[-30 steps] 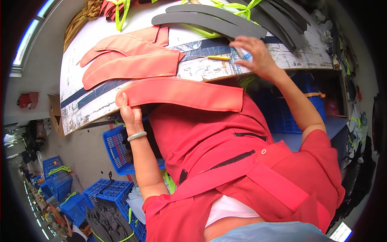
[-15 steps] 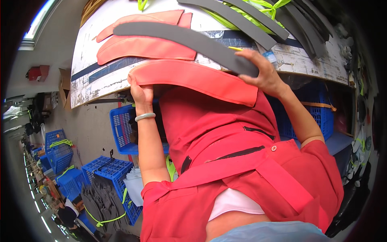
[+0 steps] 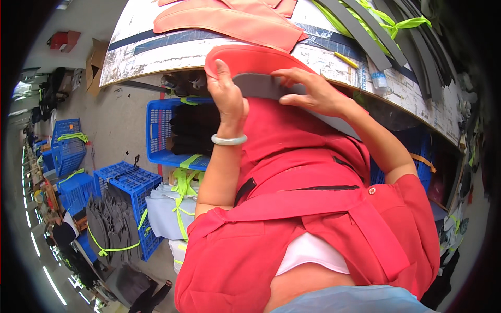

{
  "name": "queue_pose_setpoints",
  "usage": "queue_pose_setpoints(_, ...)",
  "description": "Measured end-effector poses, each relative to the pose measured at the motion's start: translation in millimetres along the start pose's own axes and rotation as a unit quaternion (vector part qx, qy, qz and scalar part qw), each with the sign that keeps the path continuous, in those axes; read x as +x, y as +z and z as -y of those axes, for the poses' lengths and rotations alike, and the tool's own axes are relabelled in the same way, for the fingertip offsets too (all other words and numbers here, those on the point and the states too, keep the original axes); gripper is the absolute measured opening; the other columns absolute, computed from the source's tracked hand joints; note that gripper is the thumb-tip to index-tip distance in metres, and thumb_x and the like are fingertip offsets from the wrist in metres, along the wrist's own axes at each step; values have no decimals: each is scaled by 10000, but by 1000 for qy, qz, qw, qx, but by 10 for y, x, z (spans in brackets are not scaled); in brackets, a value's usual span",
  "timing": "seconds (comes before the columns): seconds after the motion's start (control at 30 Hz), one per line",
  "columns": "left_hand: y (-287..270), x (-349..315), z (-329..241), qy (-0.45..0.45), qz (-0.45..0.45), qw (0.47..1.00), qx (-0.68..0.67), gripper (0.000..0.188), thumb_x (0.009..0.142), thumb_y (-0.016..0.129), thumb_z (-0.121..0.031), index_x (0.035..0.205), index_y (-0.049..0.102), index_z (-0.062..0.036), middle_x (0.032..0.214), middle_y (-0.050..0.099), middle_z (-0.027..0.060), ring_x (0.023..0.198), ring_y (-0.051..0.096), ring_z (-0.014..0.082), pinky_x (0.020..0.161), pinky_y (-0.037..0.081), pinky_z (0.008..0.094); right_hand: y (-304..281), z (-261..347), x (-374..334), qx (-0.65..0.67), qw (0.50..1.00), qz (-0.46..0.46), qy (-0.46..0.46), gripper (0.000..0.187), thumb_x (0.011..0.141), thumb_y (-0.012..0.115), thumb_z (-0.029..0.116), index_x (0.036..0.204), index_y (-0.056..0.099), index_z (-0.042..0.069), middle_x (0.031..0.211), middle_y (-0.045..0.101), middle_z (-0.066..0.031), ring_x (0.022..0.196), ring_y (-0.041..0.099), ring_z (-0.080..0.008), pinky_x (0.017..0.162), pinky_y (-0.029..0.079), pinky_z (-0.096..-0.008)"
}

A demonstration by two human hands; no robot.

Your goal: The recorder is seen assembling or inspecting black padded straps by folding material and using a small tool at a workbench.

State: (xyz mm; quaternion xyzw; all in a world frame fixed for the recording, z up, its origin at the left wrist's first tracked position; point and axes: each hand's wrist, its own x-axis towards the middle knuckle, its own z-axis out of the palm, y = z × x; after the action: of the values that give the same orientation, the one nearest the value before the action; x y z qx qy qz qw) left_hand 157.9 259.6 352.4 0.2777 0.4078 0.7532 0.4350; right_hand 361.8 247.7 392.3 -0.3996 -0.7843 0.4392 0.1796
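Note:
Over my lap at the table edge is a curved coral-red piece [image 3: 255, 56], which looks like sewn sheet material with a rounded end. My left hand [image 3: 228, 99] grips it near that end, thumb on top. A dark grey curved strip [image 3: 254, 86] lies against its lower side, its left end close to my left fingers. My right hand [image 3: 315, 93] holds the strip between thumb and fingers further right. The right part of both pieces is hidden behind my right hand and forearm.
More coral pieces [image 3: 224, 23] lie overlapped on the worn white table [image 3: 130, 65]. Grey strips [image 3: 360, 34] with lime-green ties, a yellow pen [image 3: 346, 60] and a small clear bottle [image 3: 378, 79] are to the right. Blue crates [image 3: 151, 128] and a tied grey bundle [image 3: 110, 221] stand at lower left.
The grey strip has come down from above the table onto the coral piece. The coral piece has turned and shifted right with my left hand. My right hand has moved left and down.

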Motion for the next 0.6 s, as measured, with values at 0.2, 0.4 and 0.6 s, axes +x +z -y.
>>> queue_pose_setpoints(0.2, -142, -127, -471, -67, 36, 995, -65, 286, 1010, 496, -192, 1235, 550, -23, 1182, 594, 64, 1060, 561, 142, 936, 450, 291, 331, 259, 517, -75, 979, -82, -168, 361, 863, 709, 286, 1009, 538, 4, 996, 602, -101, 915, 579, -190, 788, 463, -316)
queue_pose_setpoints(0.4, -336, -61, -782, -43, 39, 993, -100, 256, 998, 492, -147, 1194, 557, 5, 1157, 615, 107, 1058, 599, 196, 921, 485, 332, 29, 885, 508, 285, 958, 14, 2, 284, 919, 644, 266, 1013, 647, -2, 830, 645, -43, 796, 594, -83, 718, 477, -227)
queue_pose_setpoints(0.6, -184, -247, -916, -36, 83, 988, -122, 495, 1047, 304, -365, 1284, 477, 33, 1255, 568, 179, 1174, 547, 285, 1025, 423, 402, 326, 761, 743, 112, 976, -152, -109, 309, 888, 678, 289, 902, 646, -18, 717, 625, -71, 666, 572, -97, 614, 471, -262)
